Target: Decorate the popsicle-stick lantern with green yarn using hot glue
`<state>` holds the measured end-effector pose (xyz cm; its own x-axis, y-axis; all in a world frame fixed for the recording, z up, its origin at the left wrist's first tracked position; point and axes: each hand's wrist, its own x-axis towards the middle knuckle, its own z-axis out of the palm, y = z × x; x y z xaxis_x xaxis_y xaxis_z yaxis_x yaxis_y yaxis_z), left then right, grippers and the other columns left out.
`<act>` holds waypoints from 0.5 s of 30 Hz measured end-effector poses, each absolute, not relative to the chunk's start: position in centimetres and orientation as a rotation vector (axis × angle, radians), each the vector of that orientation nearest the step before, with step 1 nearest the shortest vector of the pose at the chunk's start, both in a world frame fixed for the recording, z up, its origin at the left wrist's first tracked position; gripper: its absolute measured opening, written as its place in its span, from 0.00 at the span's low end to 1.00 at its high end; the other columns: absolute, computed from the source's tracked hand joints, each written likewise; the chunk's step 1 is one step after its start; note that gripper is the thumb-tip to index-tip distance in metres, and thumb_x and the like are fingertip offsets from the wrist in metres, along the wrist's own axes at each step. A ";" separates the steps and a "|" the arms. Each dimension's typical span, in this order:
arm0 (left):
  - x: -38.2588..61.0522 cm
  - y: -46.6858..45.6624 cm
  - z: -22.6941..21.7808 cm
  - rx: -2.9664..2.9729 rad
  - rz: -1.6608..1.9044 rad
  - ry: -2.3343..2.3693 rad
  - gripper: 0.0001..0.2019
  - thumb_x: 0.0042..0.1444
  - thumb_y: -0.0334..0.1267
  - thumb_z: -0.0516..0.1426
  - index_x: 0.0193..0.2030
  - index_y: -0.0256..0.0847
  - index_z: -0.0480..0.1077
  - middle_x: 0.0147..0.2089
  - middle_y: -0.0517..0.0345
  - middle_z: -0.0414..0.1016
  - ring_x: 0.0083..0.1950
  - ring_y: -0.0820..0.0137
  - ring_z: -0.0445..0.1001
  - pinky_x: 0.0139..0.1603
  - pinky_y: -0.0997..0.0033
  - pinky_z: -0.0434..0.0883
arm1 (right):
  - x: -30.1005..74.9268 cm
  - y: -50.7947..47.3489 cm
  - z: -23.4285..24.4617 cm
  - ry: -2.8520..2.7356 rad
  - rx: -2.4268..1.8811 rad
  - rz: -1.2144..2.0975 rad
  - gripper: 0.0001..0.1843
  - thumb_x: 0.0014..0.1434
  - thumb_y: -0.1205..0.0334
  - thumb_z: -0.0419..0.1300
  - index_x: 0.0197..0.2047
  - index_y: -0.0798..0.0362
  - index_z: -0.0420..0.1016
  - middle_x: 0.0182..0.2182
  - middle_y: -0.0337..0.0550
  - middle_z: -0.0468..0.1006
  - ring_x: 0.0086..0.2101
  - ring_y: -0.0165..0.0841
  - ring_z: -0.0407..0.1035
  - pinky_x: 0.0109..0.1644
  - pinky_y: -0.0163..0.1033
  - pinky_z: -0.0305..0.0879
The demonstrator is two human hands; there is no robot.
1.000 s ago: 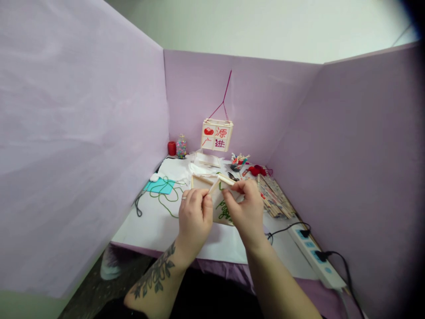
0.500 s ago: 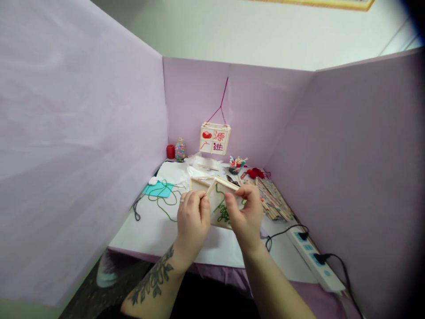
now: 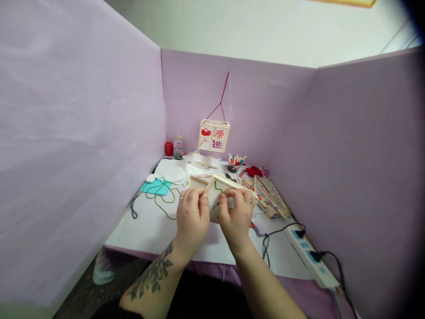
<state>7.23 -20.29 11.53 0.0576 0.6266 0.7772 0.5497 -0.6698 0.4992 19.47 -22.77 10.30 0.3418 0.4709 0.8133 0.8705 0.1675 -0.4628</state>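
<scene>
Both hands are raised over the white table around a pale stick-framed panel (image 3: 214,215) with green cord shaped on its face. My left hand (image 3: 192,212) pinches the panel's left edge between thumb and fingers. My right hand (image 3: 235,215) has its thumb and fingers closed at the panel's face and top edge, covering much of the green pattern. Behind and left, a second pale framed piece (image 3: 196,181) shows; whether it is joined to the panel I cannot tell. A loose green cord (image 3: 159,204) lies in loops on the table, partly over a turquoise sheet (image 3: 154,188).
A stick-framed lantern (image 3: 214,136) with red and purple characters hangs at the back. Many printed sticks (image 3: 270,199) lie at right, near a red yarn bundle (image 3: 254,171). A power strip (image 3: 312,259) with black cables runs along the right edge. Purple panels (image 3: 116,133) enclose the table.
My right hand has shifted left across the panel's face and now hides more of the green cord pattern. My left hand keeps its hold. The view has moved slightly.
</scene>
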 end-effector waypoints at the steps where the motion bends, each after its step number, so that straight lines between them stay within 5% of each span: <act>1: 7.2 -20.2 11.5 2.233 1.702 1.252 0.07 0.65 0.34 0.49 0.41 0.41 0.68 0.37 0.54 0.74 0.41 0.64 0.72 0.45 0.62 0.72 | 19.5 -22.7 10.3 -1.312 -1.462 -0.433 0.06 0.63 0.60 0.56 0.34 0.51 0.68 0.34 0.43 0.68 0.40 0.40 0.63 0.46 0.48 0.61; 15: 6.9 -20.0 11.0 2.197 1.681 1.271 0.07 0.65 0.35 0.49 0.40 0.41 0.68 0.38 0.53 0.75 0.42 0.64 0.72 0.46 0.62 0.72 | 20.4 -23.0 11.9 -1.424 -1.255 -0.289 0.05 0.61 0.70 0.55 0.37 0.50 0.68 0.31 0.39 0.73 0.32 0.33 0.68 0.38 0.40 0.66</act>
